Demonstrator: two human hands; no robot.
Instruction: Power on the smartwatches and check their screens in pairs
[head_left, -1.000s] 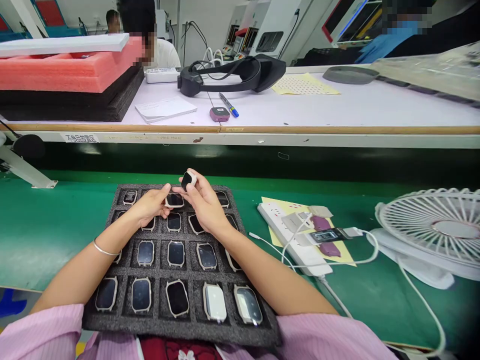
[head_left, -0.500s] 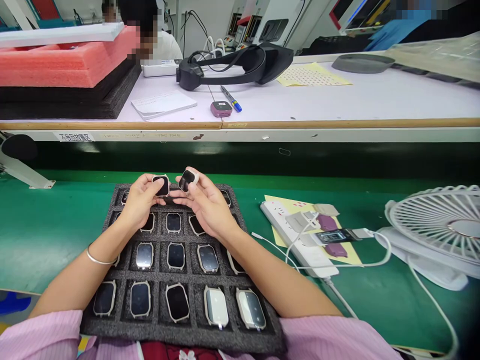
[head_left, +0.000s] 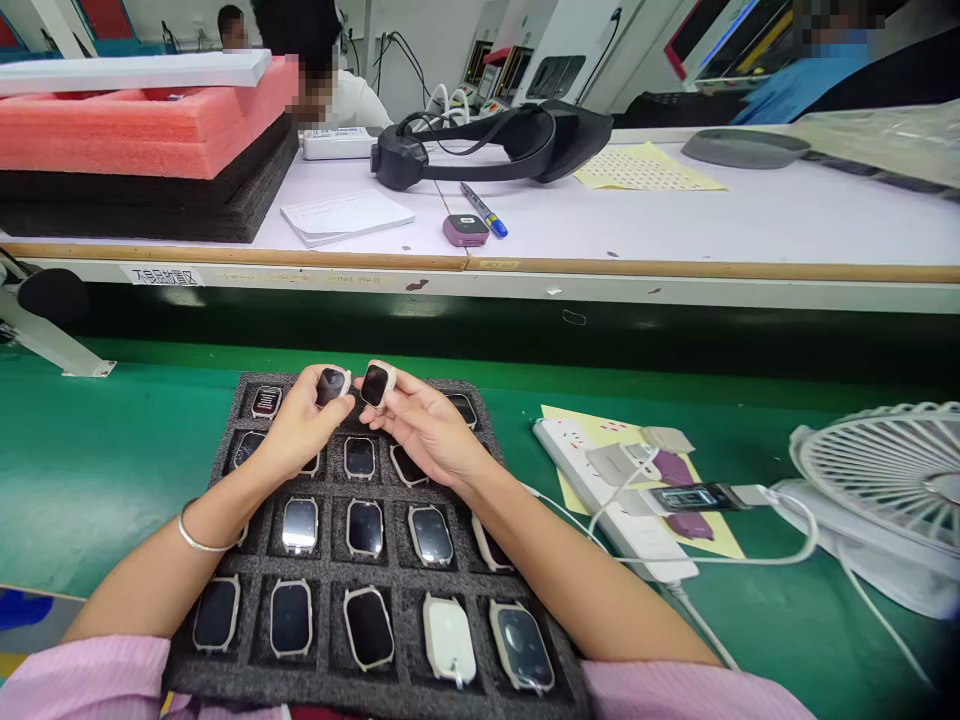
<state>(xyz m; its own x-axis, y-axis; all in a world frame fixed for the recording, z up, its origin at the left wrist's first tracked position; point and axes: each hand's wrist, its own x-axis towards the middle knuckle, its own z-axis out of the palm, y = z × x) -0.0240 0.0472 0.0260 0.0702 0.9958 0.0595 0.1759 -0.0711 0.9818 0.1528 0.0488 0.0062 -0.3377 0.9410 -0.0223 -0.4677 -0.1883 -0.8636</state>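
My left hand (head_left: 311, 420) is closed on a smartwatch body (head_left: 331, 386) with a dark screen and pale frame, gripped at its edges. Close beside it, my right hand (head_left: 420, 420) pinches a second smartwatch body (head_left: 376, 384), its dark screen turned toward me. Both are held above the far rows of a dark grey foam tray (head_left: 322, 610). Strapless watch bodies lie in the tray's compartments, most with dark screens up. One in the front row, a white-faced watch body (head_left: 449, 638), looks different from its neighbours. My forearms hide some compartments.
Right of the tray lie a white power strip (head_left: 600, 490) with cables and a small USB device with a display (head_left: 694, 498). A white fan (head_left: 892, 490) stands farther right. On the raised shelf are stacked foam (head_left: 142, 130), a black headset (head_left: 480, 145), and a pen (head_left: 484, 209).
The left-hand watch has turned and tilted, its pale side edge now facing right. The right-hand watch has swung more upright, showing its screen. The whole view has shifted slightly.
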